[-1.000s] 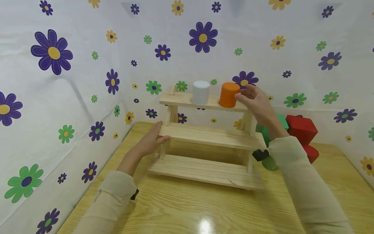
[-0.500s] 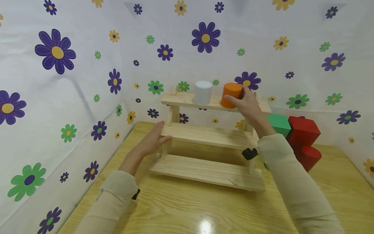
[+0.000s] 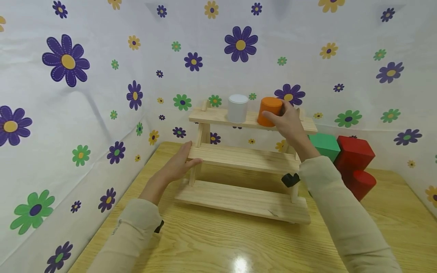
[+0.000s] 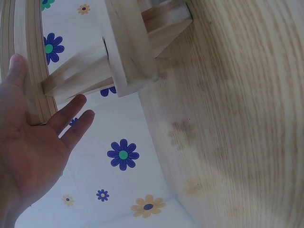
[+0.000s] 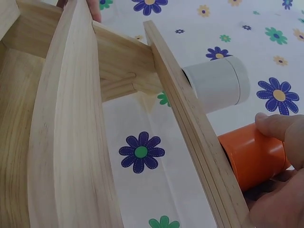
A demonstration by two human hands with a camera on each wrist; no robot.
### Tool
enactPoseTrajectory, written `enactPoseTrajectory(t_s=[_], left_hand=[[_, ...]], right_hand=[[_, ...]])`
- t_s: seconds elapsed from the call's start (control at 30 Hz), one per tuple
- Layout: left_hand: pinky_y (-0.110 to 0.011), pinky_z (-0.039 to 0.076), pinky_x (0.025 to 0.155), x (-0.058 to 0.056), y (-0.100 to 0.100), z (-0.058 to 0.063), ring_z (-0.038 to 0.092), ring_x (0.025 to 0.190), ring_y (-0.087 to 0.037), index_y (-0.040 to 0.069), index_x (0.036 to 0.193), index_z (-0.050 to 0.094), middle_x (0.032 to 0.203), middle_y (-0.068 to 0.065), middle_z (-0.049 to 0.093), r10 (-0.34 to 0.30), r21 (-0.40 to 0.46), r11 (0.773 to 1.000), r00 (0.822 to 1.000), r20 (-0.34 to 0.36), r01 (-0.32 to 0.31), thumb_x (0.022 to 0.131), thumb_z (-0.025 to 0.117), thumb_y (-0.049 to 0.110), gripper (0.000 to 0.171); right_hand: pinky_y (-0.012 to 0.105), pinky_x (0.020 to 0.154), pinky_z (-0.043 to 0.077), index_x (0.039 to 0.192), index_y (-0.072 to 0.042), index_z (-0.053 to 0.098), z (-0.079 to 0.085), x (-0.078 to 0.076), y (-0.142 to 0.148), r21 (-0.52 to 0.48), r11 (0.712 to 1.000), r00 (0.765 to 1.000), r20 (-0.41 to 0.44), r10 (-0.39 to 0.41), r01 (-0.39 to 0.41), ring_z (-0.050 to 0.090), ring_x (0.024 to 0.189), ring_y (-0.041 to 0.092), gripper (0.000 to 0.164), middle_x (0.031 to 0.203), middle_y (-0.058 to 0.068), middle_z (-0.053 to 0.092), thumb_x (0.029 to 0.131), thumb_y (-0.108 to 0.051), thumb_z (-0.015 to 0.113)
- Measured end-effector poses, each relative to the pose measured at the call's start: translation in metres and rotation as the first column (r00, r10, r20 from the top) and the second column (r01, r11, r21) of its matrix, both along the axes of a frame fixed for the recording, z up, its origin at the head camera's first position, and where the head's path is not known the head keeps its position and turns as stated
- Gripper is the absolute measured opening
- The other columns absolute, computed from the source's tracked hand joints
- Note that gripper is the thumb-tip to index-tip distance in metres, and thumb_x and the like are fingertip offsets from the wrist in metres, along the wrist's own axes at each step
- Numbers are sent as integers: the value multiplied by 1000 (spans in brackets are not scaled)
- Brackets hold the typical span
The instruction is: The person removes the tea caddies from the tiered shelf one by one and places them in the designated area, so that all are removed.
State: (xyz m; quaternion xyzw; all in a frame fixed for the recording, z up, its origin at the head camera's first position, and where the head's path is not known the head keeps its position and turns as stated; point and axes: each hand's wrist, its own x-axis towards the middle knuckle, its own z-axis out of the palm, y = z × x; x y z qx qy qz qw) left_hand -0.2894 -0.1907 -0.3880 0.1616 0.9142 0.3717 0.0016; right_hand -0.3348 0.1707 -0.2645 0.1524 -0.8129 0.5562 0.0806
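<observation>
A three-tier wooden shelf stand (image 3: 244,157) stands on the table. My left hand (image 3: 175,163) holds the left end of its middle board; in the left wrist view, the thumb and fingers (image 4: 76,126) lie on opposite sides of that board. On the top board, an orange cylindrical can (image 3: 268,117) stands upright near the right end. My right hand (image 3: 290,123) grips it from the right, thumb in front and fingers behind, partly hidden by the can. Left of it on the same board stands a white cylindrical can (image 3: 238,109), apart from the orange one.
Right of the stand are a green block (image 3: 326,146), a red box-shaped block (image 3: 355,151) and a red cylinder (image 3: 363,184), partly covered by my right sleeve (image 3: 341,212). A flower-print sheet (image 3: 136,19) hangs behind and at the left of the wooden table (image 3: 205,246).
My right hand has moved left from beside the orange can and now grips it. My left hand stays on the middle board. The view has shifted slightly.
</observation>
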Motion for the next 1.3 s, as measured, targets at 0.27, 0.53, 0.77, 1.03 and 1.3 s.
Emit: enactPoseTrajectory(t_s=[0.27, 0.53, 0.77, 1.03, 1.3], left_hand=[[-53, 10, 126, -2, 0, -1, 9, 156, -41, -3, 163, 1, 170, -24, 4, 3, -24, 1000, 1000, 2, -3, 104, 54, 54, 97], [-53, 10, 126, 0, 0, 1, 8, 156, -41, -2, 164, 0, 170, -24, 4, 11, -31, 999, 1000, 15, -10, 105, 54, 54, 97], [-53, 10, 126, 1, 1, 2, 8, 156, -40, -2, 164, 0, 170, -23, 4, 11, -32, 999, 1000, 17, -11, 105, 53, 53, 96], [-53, 10, 126, 2, 1, 1, 8, 156, -40, -2, 164, 0, 170, -24, 4, 10, -22, 1000, 1000, 14, -10, 106, 54, 50, 95], [-53, 12, 126, 1, 1, 0, 11, 156, -41, -3, 164, 1, 170, -24, 6, 8, -16, 1000, 1000, 6, -8, 106, 55, 48, 94]], right_hand=[[46, 118, 38, 155, 2, 34, 0, 0, 13, 35, 998, 999, -19, -45, 46, 49, 139, 34, 75, 150, 21, 50, 100, -33, 70], [47, 121, 33, 159, -1, 30, 4, 5, 31, 28, 994, 995, -2, -105, 105, 43, 143, 34, 80, 156, 19, 44, 100, -37, 71], [49, 121, 31, 159, -1, 29, 4, 9, 46, 44, 989, 990, -16, -144, 144, 43, 143, 36, 81, 156, 20, 44, 100, -39, 70], [48, 122, 29, 162, -6, 25, 4, 12, 68, 51, 980, 981, 15, -193, 192, 41, 144, 35, 88, 158, 16, 42, 98, -48, 69], [49, 123, 28, 162, -5, 24, 4, 12, 91, 24, 978, 978, 12, -208, 208, 39, 145, 37, 84, 159, 20, 40, 101, -43, 66]])
